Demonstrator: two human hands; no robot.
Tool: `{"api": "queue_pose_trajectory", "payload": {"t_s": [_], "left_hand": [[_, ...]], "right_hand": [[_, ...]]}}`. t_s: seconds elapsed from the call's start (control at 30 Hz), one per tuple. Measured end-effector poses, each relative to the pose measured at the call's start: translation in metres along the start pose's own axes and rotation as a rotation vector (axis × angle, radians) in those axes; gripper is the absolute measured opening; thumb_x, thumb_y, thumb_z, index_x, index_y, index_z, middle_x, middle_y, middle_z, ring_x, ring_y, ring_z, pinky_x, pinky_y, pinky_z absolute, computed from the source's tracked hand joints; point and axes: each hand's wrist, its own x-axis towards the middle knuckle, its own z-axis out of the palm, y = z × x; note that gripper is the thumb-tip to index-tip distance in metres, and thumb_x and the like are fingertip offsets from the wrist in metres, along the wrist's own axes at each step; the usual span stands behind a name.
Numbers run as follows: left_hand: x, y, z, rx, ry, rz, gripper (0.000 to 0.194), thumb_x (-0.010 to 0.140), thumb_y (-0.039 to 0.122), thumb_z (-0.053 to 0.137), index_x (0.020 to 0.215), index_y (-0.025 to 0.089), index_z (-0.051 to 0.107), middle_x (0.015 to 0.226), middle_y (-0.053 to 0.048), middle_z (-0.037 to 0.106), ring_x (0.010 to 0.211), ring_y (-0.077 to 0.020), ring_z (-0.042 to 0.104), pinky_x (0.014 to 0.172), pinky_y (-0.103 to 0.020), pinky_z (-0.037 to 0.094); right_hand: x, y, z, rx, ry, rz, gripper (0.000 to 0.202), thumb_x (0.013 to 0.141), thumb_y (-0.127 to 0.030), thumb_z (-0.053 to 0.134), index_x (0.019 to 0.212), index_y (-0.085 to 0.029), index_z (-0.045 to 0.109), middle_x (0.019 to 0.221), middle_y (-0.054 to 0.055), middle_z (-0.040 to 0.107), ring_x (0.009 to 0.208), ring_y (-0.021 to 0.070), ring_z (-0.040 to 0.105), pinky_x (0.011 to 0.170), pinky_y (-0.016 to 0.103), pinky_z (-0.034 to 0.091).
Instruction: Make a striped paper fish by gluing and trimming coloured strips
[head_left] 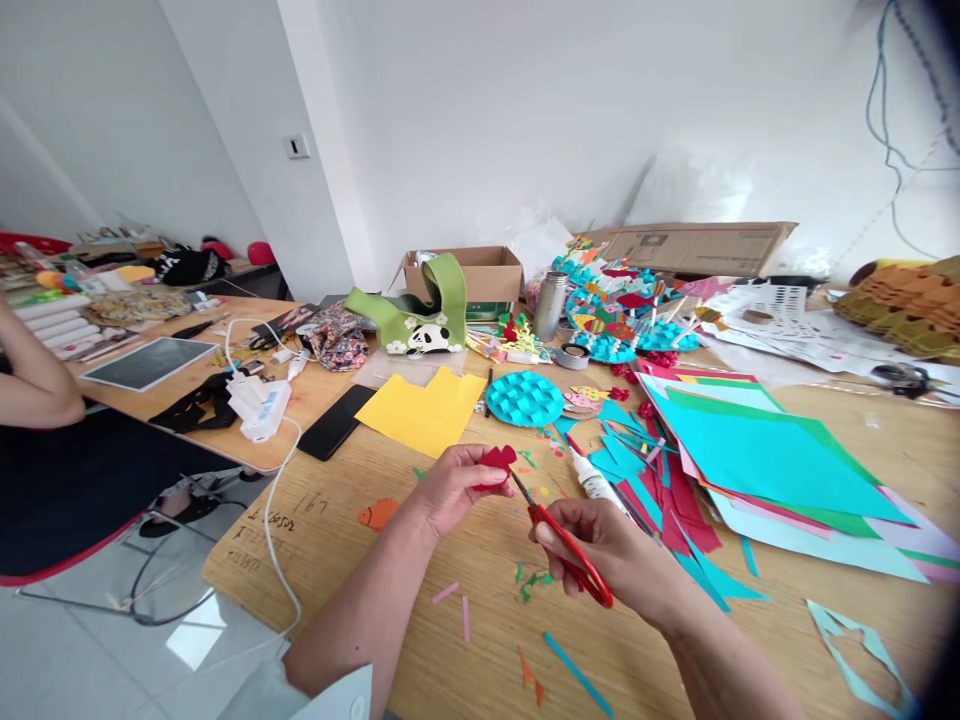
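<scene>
My left hand (456,490) pinches a small dark red paper piece (496,466) with a notched outline. My right hand (592,548) is closed around red-handled scissors (574,555), whose blades point up and left at the paper's lower right edge. Whether the blades touch the paper is hard to tell. Left of my left hand lies an orange paper fish (379,514). Beyond my hands are a yellow paper sheet (424,408) and a blue woven paper disc (523,399). A white glue bottle (592,478) lies just behind my right hand.
Coloured sheets (787,450) are stacked at the right, near red and blue scraps (675,500). A black phone (339,422) and white power strip (259,403) lie left. A metal bottle (551,305) stands at the back. At far left is another person's arm (37,370).
</scene>
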Motion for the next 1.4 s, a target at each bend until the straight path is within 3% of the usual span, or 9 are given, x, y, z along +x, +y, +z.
{"api": "queue_pose_trajectory", "payload": {"t_s": [0.7,1.13,1.4], "left_hand": [[0.0004,-0.0003,0.0000,-0.022,0.023,-0.004,0.017,0.059,0.020,0.077,0.066,0.010,0.066,0.063,-0.004,0.065,0.063,-0.0146,0.062,0.073,-0.030,0.047],[0.0009,-0.0009,-0.0006,-0.026,0.029,-0.002,0.017,0.058,0.020,0.077,0.066,0.010,0.066,0.063,-0.004,0.064,0.063,-0.0150,0.061,0.073,-0.031,0.047],[0.0002,-0.0006,0.0001,-0.031,0.029,-0.009,0.020,0.057,0.021,0.078,0.066,0.010,0.065,0.064,-0.004,0.064,0.064,-0.0152,0.061,0.073,-0.032,0.047]], "right_hand": [[0.0016,-0.0033,0.0024,-0.153,0.151,-0.031,0.037,0.071,-0.052,0.069,0.069,-0.017,0.058,0.057,-0.001,0.059,0.047,0.0101,0.050,0.044,0.023,0.034],[0.0049,0.0020,0.0012,-0.211,0.167,-0.085,0.039,0.073,-0.055,0.067,0.071,-0.018,0.057,0.058,-0.002,0.053,0.052,0.0106,0.046,0.048,0.024,0.034],[0.0022,-0.0019,0.0022,-0.115,0.147,-0.047,0.038,0.069,-0.053,0.071,0.068,-0.017,0.058,0.056,-0.002,0.055,0.049,0.0095,0.046,0.045,0.023,0.033]]}}
